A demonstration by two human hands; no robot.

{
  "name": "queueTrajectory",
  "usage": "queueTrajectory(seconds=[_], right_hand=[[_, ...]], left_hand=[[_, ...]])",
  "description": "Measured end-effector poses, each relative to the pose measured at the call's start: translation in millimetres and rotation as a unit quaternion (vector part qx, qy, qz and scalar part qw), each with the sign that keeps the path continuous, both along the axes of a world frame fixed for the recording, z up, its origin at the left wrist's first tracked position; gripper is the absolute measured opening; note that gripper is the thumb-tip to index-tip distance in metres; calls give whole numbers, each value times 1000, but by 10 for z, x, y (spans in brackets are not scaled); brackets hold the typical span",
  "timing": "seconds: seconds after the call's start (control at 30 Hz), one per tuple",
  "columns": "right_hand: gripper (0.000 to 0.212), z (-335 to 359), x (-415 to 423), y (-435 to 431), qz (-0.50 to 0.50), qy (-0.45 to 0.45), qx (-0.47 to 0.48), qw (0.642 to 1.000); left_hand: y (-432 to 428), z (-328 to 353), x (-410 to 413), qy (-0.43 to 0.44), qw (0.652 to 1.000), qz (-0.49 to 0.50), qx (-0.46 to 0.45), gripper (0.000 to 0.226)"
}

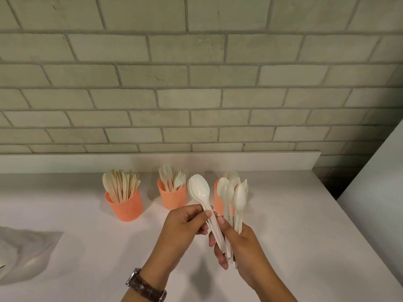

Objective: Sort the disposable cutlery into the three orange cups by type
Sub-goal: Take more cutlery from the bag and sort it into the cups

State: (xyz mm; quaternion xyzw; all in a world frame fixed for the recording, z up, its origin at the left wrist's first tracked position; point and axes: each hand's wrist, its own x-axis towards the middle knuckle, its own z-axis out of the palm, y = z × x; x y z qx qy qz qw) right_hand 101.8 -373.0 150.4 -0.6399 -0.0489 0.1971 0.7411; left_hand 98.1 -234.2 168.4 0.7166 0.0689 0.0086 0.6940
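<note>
I see the white countertop [283, 225] running bare and wide from the three perforated orange plastic cups toward its right edge, with a crumpled clear plastic bag [26, 251] far left of the middle cup [172, 198]. The knife cup [125, 205] stands left of that middle fork cup, the third cup [218, 200] just right of it, half hidden. In front of it, my left hand [185, 227] pinches stacked white plastic spoons [199, 190], while my right hand [242, 247] is closed around a fanned bunch of spoons [234, 196].
</note>
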Motion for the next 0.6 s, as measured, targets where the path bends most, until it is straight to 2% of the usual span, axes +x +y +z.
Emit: queueTrajectory(seconds=[0.1,0.2,0.33,0.5,0.6], right_hand=[[41,-31,9,-77,-14,-3,-24,1000],[29,-81,33,-203,-59,20,-22,998],[29,-199,53,-434,-114,40,-43,992],[27,-232,67,-647,-151,41,-40,987],[26,-213,63,-714,-166,34,-35,985]], left_hand=[[-79,-2,55,-17,999,4,-30,19],[-47,7,291,-44,997,46,-53,19],[-26,-17,810,-87,989,110,-35,25],[-203,-365,1368,-82,991,85,70,22],[-311,-580,1496,-60,985,71,147,32]])
